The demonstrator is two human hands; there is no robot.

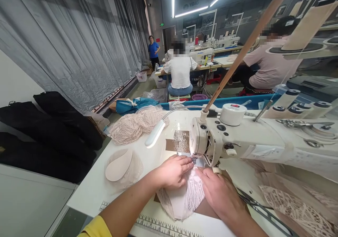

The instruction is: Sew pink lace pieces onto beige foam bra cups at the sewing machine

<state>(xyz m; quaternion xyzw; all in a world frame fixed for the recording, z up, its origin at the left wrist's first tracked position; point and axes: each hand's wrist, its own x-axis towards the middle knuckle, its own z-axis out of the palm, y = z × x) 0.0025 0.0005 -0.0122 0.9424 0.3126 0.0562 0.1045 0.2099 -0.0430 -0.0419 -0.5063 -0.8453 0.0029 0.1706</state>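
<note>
A pale pink lace piece (194, 194), rounded like a bra cup, lies below the head of a white sewing machine (202, 138). My left hand (174, 172) is on its left side, fingers pressed together against the fabric close to the presser foot. On the opposite edge, my right hand (219, 189) has its fingers closed on the lace, just below the needle area. The needle tip itself is hidden by the machine head and my fingers. Beside my right wrist lie black scissors (264, 209).
Bundled lace pieces (132, 126) and a smooth beige cup (118, 166) sit left on the table. A lamp (155, 133) on a flexible neck hangs over it. More lace (298, 194) lies right. Thread cones (286, 99) stand behind the machine. People work farther back.
</note>
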